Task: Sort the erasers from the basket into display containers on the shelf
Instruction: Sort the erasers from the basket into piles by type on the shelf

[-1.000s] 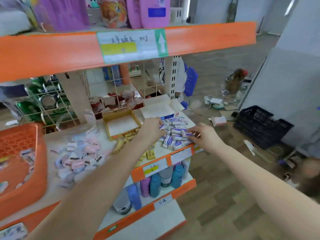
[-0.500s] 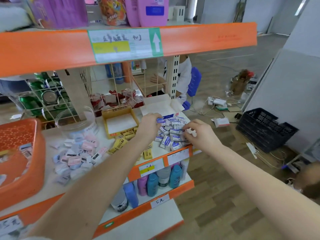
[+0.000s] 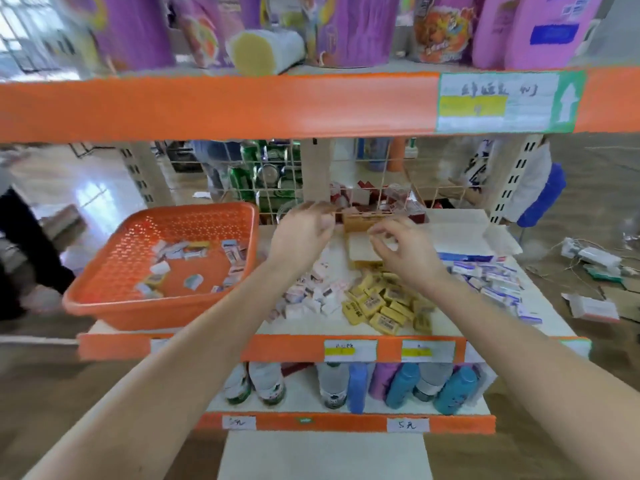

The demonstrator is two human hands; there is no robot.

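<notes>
An orange basket (image 3: 156,310) stands at the left of the middle shelf (image 3: 284,348) with several loose erasers (image 3: 194,258) in it. On the shelf lie three piles: pink-white erasers (image 3: 311,296), yellow erasers (image 3: 381,306) and blue-white erasers (image 3: 491,282). My left hand (image 3: 301,233) hovers above the pink pile, just right of the basket, fingers loosely curled with nothing seen in them. My right hand (image 3: 405,251) hovers over the yellow pile in front of an open yellow box (image 3: 363,254), fingers bent and blurred, nothing visible in them.
A white open box (image 3: 464,237) sits behind the blue pile. A wire grid (image 3: 277,174) backs the shelf. The orange upper shelf edge (image 3: 207,105) hangs close above. Bottles (image 3: 398,382) fill the lower shelf. Cables and boxes (image 3: 588,258) litter the floor at right.
Both hands have left the blue-white pile and moved left, raised above the pink and yellow piles. My view has swung left, bringing the basket toward the middle.
</notes>
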